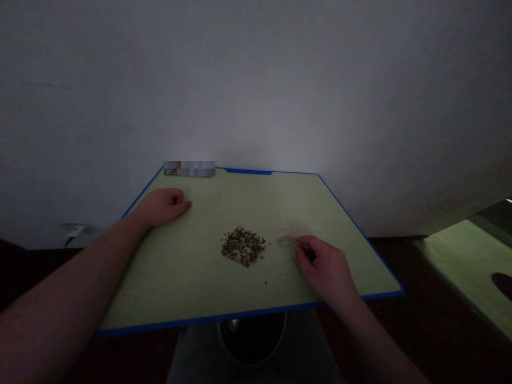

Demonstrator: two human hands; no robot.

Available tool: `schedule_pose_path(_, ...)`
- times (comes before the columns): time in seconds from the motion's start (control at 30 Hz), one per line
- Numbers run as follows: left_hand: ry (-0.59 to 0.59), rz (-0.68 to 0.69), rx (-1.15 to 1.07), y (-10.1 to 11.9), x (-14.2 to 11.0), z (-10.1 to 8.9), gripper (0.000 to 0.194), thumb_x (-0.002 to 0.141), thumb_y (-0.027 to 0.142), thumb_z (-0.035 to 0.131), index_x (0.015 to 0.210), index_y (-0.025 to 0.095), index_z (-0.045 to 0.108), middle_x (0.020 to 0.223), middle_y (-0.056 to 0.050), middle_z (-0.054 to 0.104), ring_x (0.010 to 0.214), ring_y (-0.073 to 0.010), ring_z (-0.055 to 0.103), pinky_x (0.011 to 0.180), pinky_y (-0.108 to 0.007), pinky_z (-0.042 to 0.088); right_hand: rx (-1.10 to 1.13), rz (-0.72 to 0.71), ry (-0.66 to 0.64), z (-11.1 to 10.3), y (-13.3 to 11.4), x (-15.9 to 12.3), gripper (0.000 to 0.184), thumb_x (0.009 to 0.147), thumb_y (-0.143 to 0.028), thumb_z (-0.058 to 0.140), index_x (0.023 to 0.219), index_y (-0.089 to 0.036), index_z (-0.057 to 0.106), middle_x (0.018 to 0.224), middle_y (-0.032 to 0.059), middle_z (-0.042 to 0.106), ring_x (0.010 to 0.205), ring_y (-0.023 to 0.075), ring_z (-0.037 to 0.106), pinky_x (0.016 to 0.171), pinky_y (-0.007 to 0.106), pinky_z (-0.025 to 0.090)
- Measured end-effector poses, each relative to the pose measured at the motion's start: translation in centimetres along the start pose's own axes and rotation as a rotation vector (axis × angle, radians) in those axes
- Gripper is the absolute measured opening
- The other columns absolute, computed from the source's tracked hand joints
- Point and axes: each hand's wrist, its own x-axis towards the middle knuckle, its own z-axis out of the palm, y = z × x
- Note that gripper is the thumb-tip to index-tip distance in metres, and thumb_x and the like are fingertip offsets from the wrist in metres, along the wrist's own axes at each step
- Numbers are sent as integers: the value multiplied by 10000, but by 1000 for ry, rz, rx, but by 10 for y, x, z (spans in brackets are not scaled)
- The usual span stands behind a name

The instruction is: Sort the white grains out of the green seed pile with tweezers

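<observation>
Seeds (243, 247) lie in a loose dark pile on the surface (248, 205), between the two hands. The right hand (326, 266) has its fingers pinched beside pale grains (294, 230), too blurred to tell whether it grips any. The left hand (163, 206) rests loosely curled. Below both hands, nearer the body, is a bowl (253, 365).

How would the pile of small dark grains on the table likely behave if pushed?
The pile of small dark grains would probably scatter rather than slide as one, since it looks loose. Single grains are likely light for handling, being tiny, and may roll or skid: one stray grain lies apart on the flat-looking table.
</observation>
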Motion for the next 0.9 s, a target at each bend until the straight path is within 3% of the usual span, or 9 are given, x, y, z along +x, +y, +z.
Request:
schedule_pose_path(0.2, 3, -6, -3, 2, -1, 0, 359, 755, 540, 460, 585, 228, 407, 519, 0, 456, 549, -166, 446, 547, -299, 278, -31, -29, -21, 5, -9, 8, 230, 852, -224, 521, 981, -192, 708, 859, 66, 757, 748, 211, 703, 678, 312, 515)
schedule_pose_path(0.53, 17, -1, 1, 1, -4, -1, 348, 748, 532, 459, 583, 228, 434, 522, -5, 458, 556, -171, 442, 555, -308, 279, -83, 8, 47, -1, 5, 14, 225, 850, -249, 527, 959, -176, 709, 806, 74, 749, 698, 220, 692, 659, 323, 501)
schedule_pose_path(0.9, 5, -7, -12, 5, -2, -1, 350, 748, 531, 464, 581, 227, 416, 518, 3, 448, 550, -165, 436, 549, -302, 269, -5, -71, -69, 5, -14, 11, 237, 867, -229, 514, 986, -179, 713, 830, 69, 750, 738, 211, 696, 690, 314, 510)
